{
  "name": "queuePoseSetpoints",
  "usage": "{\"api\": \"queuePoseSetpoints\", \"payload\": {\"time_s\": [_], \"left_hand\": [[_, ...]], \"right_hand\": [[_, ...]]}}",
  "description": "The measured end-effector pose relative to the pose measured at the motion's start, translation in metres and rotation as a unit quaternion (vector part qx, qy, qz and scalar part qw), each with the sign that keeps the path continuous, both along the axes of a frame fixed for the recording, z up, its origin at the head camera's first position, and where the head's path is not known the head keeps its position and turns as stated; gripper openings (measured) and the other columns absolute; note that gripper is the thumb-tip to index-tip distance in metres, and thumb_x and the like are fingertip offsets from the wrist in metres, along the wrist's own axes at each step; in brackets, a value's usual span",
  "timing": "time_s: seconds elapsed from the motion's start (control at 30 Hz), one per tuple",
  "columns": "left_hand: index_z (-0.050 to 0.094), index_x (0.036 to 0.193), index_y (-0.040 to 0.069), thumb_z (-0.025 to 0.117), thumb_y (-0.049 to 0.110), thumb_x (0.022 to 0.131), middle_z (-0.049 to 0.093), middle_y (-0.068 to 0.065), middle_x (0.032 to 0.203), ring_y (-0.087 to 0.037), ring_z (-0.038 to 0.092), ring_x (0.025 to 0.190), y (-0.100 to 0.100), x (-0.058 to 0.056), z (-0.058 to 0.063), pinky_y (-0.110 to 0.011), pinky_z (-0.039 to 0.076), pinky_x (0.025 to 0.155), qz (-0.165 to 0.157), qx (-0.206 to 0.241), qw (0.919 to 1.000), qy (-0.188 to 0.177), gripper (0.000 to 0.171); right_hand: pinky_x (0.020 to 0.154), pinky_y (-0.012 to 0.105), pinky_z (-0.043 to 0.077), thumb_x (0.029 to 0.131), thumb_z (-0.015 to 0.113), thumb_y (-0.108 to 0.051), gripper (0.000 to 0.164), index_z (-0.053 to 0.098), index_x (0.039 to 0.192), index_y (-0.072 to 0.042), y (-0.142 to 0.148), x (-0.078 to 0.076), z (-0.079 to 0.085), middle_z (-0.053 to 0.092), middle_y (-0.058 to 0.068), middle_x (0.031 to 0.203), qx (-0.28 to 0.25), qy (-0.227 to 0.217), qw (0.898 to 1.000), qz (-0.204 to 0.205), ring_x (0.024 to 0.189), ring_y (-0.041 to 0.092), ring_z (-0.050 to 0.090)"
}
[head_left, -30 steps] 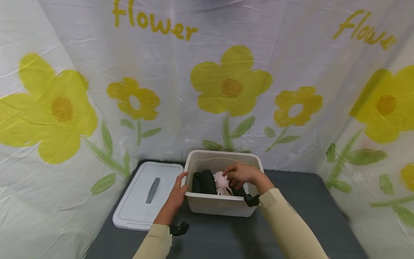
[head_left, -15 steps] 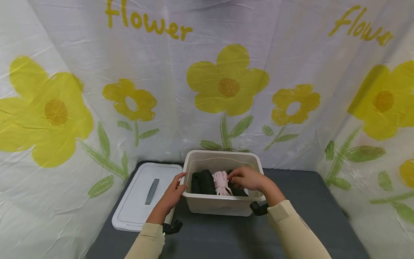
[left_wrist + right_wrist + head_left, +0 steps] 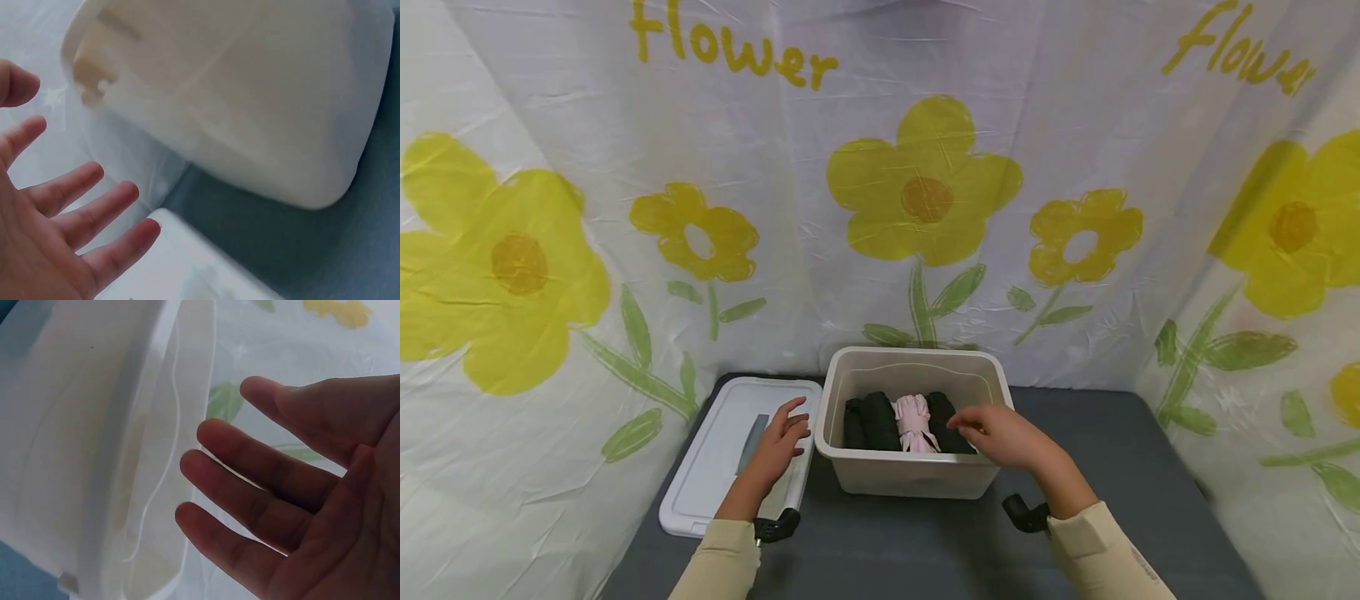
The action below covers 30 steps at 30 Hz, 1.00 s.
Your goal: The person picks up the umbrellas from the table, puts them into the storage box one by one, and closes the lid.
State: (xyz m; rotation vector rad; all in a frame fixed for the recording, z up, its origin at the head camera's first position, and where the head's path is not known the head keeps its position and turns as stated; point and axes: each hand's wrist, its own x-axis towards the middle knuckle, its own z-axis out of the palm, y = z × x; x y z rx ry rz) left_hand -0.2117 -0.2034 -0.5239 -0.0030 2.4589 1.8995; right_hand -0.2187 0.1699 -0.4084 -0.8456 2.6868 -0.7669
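Note:
In the head view a beige storage bin (image 3: 917, 475) stands on the dark table. Inside it, side by side, lie black rolled bundles (image 3: 880, 422) on the left, a pink bundle (image 3: 913, 423) tied round its middle, and another black roll (image 3: 946, 423) on the right. My left hand (image 3: 772, 450) hovers over the lid, apart from the bin; its fingers (image 3: 94, 215) are spread and hold nothing. Over the bin's right front rim is my right hand (image 3: 1011, 435), its relaxed fingers (image 3: 250, 500) holding nothing.
A white lid (image 3: 700, 483) with a grey handle (image 3: 752, 446) lies left of the bin on the dark grey table (image 3: 1090, 483). Behind the table hangs a white curtain (image 3: 805, 167) painted with yellow flowers. A black wrist strap mount (image 3: 1024, 514) sits on each forearm.
My left hand has let go of the bin's left rim and moved left. My right hand has drawn back from the bundles toward the right rim, leaving the right black roll more exposed.

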Motion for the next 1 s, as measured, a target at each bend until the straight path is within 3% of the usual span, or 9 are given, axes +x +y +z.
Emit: {"api": "queuePoseSetpoints", "payload": {"time_s": [0.23,0.47,0.57,0.7,1.0], "left_hand": [[0.029,0.149,0.015,0.043,0.021,0.102,0.044,-0.029,0.144,-0.044,0.049,0.127,-0.018,-0.005,-0.009,-0.054,0.044,0.096,0.025,-0.047,0.9985,-0.013,0.049],[0.031,0.149,0.018,0.045,0.027,0.1,0.045,-0.026,0.144,-0.043,0.047,0.13,-0.037,-0.009,-0.021,-0.055,0.039,0.103,0.055,-0.132,0.9893,-0.028,0.052],[0.028,0.15,0.02,0.044,0.03,0.1,0.043,-0.025,0.146,-0.042,0.044,0.132,-0.045,-0.01,-0.026,-0.056,0.039,0.103,0.06,-0.158,0.9845,-0.048,0.054],[0.027,0.15,0.02,0.042,0.03,0.098,0.043,-0.024,0.147,-0.041,0.044,0.133,-0.054,-0.011,-0.03,-0.056,0.04,0.102,0.073,-0.188,0.9772,-0.067,0.055],[0.029,0.147,0.009,0.044,0.022,0.093,0.045,-0.032,0.141,-0.049,0.044,0.127,-0.069,-0.011,-0.043,-0.058,0.04,0.095,0.099,-0.258,0.958,-0.077,0.058]], "right_hand": [[0.078,0.037,0.05,0.098,0.051,-0.012,0.026,0.068,0.117,-0.011,0.008,0.01,-0.001,0.069,0.009,0.117,0.017,0.02,1.0,-0.018,0.102,0.023,0.065],[0.069,0.031,0.045,0.096,0.053,-0.01,0.026,0.067,0.117,-0.012,0.017,0.018,-0.008,0.068,0.007,0.119,0.028,0.028,0.999,-0.031,0.076,0.01,0.059],[0.071,0.034,0.049,0.096,0.055,-0.012,0.025,0.067,0.117,-0.013,0.02,0.022,-0.015,0.068,0.006,0.118,0.032,0.039,0.998,-0.033,0.084,0.015,0.064],[0.077,0.041,0.052,0.092,0.061,-0.012,0.023,0.068,0.114,-0.013,0.023,0.026,-0.024,0.067,0.005,0.114,0.04,0.074,0.996,-0.039,0.096,0.025,0.065],[0.074,0.039,0.052,0.084,0.07,-0.009,0.022,0.07,0.106,-0.014,0.024,0.033,-0.043,0.068,0.002,0.105,0.041,0.17,0.984,-0.037,0.089,0.021,0.065]]}}
